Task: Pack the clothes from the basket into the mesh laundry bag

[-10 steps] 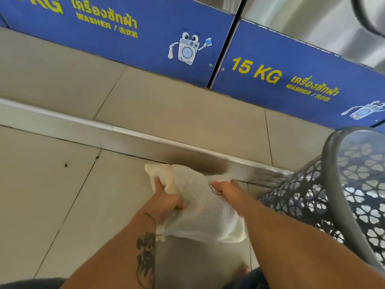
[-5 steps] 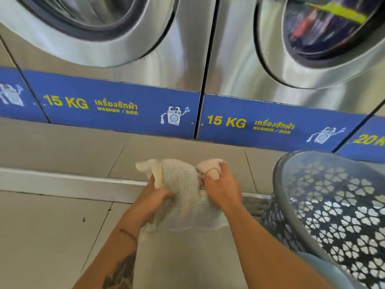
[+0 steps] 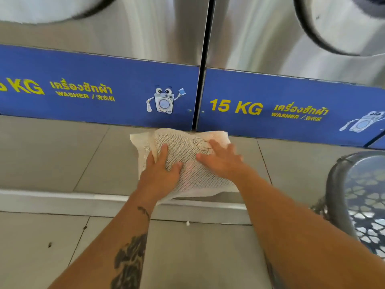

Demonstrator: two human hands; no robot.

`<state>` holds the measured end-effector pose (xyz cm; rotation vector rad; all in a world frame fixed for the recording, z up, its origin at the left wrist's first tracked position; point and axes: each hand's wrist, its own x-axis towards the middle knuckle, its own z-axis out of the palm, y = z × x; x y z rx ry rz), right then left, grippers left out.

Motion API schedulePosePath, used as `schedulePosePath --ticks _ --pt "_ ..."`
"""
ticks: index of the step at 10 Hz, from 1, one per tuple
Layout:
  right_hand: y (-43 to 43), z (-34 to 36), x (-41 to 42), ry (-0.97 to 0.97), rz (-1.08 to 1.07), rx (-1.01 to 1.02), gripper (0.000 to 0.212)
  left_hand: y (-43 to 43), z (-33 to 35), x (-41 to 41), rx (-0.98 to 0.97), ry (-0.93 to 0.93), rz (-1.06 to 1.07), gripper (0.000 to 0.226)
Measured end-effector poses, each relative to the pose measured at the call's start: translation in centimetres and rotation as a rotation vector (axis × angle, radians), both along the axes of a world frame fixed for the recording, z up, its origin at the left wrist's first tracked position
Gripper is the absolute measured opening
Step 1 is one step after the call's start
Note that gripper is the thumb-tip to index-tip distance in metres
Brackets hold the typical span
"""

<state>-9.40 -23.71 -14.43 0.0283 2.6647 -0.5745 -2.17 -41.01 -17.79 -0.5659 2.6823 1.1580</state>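
Observation:
The white mesh laundry bag (image 3: 185, 151) lies stuffed and flat on the raised tiled step, just below the blue washer panels. A cream cloth shows at its left end. My left hand (image 3: 160, 174) rests on the bag's left half with fingers straight. My right hand (image 3: 220, 159) presses flat on the right half, fingers spread beside the bag's printed logo. The dark perforated laundry basket (image 3: 341, 197) stands at the right edge, partly cut off; what is inside it is not visible.
Two steel washing machines (image 3: 158, 36) with blue "15 KG" panels (image 3: 291, 105) rise right behind the bag. A metal strip (image 3: 62, 200) edges the step above the lower tiled floor (image 3: 41, 247). A small white scrap (image 3: 187, 223) lies on the floor.
Both hands gripped the bag's top corners in the air; now the bag lies on the step and both hands have let go and lie flat on it.

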Motion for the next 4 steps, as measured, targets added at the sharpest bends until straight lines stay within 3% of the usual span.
schedulePosePath --ticks 1,2,4 --pt "-0.3 -1.0 -1.7 -0.002 -0.022 0.014 0.085 -0.3 -1.0 -1.4 0.028 -0.021 0.028 0.07" --pt "-0.5 0.7 -1.9 -0.063 0.011 0.061 0.083 -0.8 1.2 -2.1 -0.073 -0.162 -0.043 0.072" --pt "0.8 10.0 -0.2 -0.156 0.115 0.124 0.081 -2.0 13.2 -1.5 -0.502 -0.532 -0.275 0.066"
